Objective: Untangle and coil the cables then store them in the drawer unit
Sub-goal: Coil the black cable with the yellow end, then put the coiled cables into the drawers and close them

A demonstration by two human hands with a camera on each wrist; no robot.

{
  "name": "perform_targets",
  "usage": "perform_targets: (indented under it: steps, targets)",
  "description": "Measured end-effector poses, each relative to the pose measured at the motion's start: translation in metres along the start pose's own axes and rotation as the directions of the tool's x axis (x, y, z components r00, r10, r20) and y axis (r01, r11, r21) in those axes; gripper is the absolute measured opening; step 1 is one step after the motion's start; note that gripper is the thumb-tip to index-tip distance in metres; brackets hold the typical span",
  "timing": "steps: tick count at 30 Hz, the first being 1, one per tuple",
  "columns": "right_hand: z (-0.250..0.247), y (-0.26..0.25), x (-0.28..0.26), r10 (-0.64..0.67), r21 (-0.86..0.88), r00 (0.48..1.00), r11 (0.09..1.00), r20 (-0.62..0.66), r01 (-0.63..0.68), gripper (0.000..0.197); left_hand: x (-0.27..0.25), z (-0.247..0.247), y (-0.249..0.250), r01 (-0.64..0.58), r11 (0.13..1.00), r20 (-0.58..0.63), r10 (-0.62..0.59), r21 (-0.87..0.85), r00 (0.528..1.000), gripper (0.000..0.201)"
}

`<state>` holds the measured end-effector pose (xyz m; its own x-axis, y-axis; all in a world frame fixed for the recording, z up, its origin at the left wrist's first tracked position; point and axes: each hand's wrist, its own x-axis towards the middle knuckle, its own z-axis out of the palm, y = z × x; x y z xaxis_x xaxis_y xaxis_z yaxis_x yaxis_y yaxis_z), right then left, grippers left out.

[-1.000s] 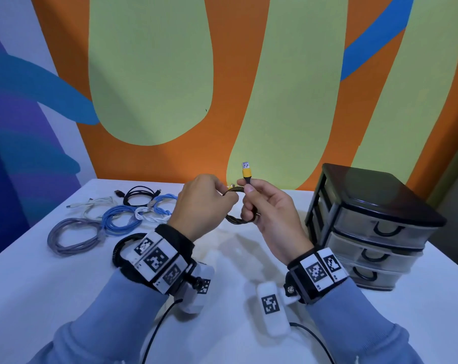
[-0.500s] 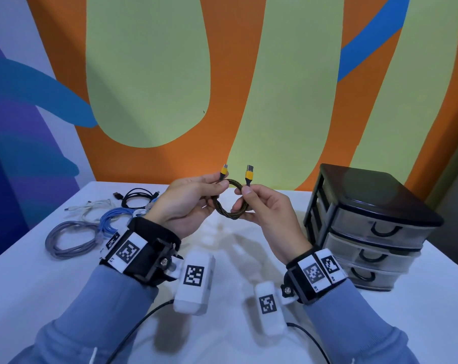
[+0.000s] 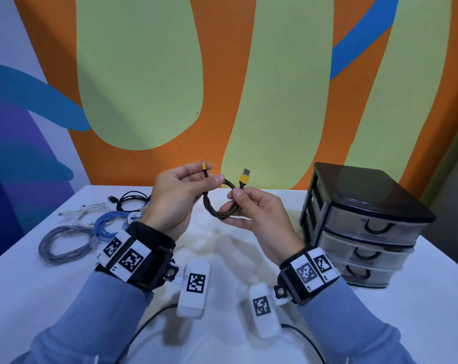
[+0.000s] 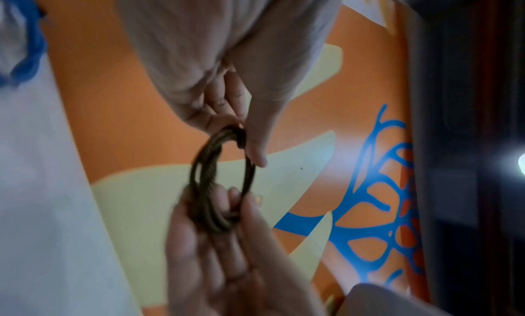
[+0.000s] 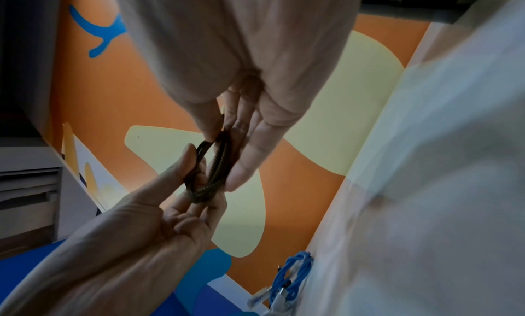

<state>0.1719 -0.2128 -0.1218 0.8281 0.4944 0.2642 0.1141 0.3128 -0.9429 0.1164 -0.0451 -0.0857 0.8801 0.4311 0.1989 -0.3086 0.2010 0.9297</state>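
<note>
A dark braided cable (image 3: 217, 210) with yellow plugs is wound into a small coil and held above the table between both hands. My left hand (image 3: 209, 174) pinches the coil's upper left side, and the small yellow plug (image 3: 203, 168) stands up between its fingers. My right hand (image 3: 235, 203) pinches the coil's right side just below the upright USB plug (image 3: 244, 177). The left wrist view shows the coil (image 4: 218, 179) as a ring between the two hands. In the right wrist view the coil (image 5: 210, 172) appears edge-on. The drawer unit (image 3: 364, 206) stands at the right, all three drawers shut.
Coiled cables lie at the table's left: grey (image 3: 62, 243), blue (image 3: 109, 224), white (image 3: 88, 211) and black (image 3: 132, 199). The painted wall rises behind the white table (image 3: 222, 258). Black leads run from the wrist cameras toward me.
My left hand has turned palm up and moved left, so the coil now hangs open as a ring between the hands. The small plug now stands up from the left fingers.
</note>
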Motion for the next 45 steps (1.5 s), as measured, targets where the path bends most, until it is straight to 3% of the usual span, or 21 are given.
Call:
perform_targets:
  steps: [3, 8, 15, 22, 27, 32, 36, 38, 40, 42, 45]
  targets:
    - [-0.003, 0.001, 0.0, 0.008, -0.032, 1.0, 0.999, -0.02, -0.008, 0.026, 0.0, -0.002, -0.001, -0.019, 0.983, 0.054, 0.009, 0.183, 0.999, 0.042]
    - [-0.004, 0.002, 0.002, 0.018, -0.069, 0.999, 0.997, -0.045, -0.021, 0.029, 0.001, -0.004, -0.002, 0.03, 0.939, 0.097, -0.067, 0.343, 0.993, 0.049]
    - [-0.008, 0.005, 0.004, 0.048, -0.058, 0.995, 0.997, -0.084, -0.053, 0.029, 0.006, -0.011, -0.006, -0.086, 0.743, 0.077, 0.047, 0.664, 0.996, 0.019]
    - [-0.013, 0.01, 0.008, 0.073, -0.192, 0.987, 0.976, -0.144, -0.1, 0.018, 0.009, -0.011, -0.011, -0.068, 0.681, -0.001, 0.099, 0.729, 0.995, 0.013]
    - [-0.022, -0.004, 0.002, -0.019, -0.391, 0.979, 0.918, -0.205, -0.064, 0.011, 0.008, -0.01, -0.012, 0.011, 0.56, -0.032, 0.027, 0.828, 0.999, 0.013]
    - [-0.024, -0.041, -0.022, -0.201, -0.706, 0.979, 0.699, -0.041, 0.114, 0.011, 0.015, -0.008, -0.016, 0.083, 0.402, -0.037, -0.12, 0.912, 0.992, 0.014]
    - [-0.034, -0.088, -0.049, -0.327, -0.849, 0.943, 0.476, 0.069, 0.227, 0.011, 0.022, -0.01, -0.024, 0.111, 0.289, -0.064, -0.167, 0.951, 0.984, 0.004]
    - [-0.049, -0.11, -0.057, -0.366, -0.907, 0.925, 0.346, 0.103, 0.238, 0.012, 0.024, -0.013, -0.028, 0.126, 0.224, -0.089, -0.168, 0.966, 0.982, 0.017]
    - [-0.07, -0.129, -0.064, -0.378, -0.961, 0.92, 0.2, 0.105, 0.192, 0.015, 0.02, -0.015, -0.027, 0.142, 0.196, -0.107, -0.18, 0.97, 0.978, 0.024]
    - [-0.098, -0.144, -0.068, -0.364, -0.995, 0.931, 0.082, 0.024, 0.058, 0.019, 0.009, -0.012, -0.021, 0.149, 0.209, -0.111, -0.187, 0.966, 0.976, 0.027]
    - [-0.128, -0.154, -0.074, -0.176, -0.986, 0.97, 0.02, -0.166, -0.165, 0.035, -0.008, -0.008, -0.013, 0.135, 0.215, -0.097, -0.179, 0.967, 0.979, 0.027]
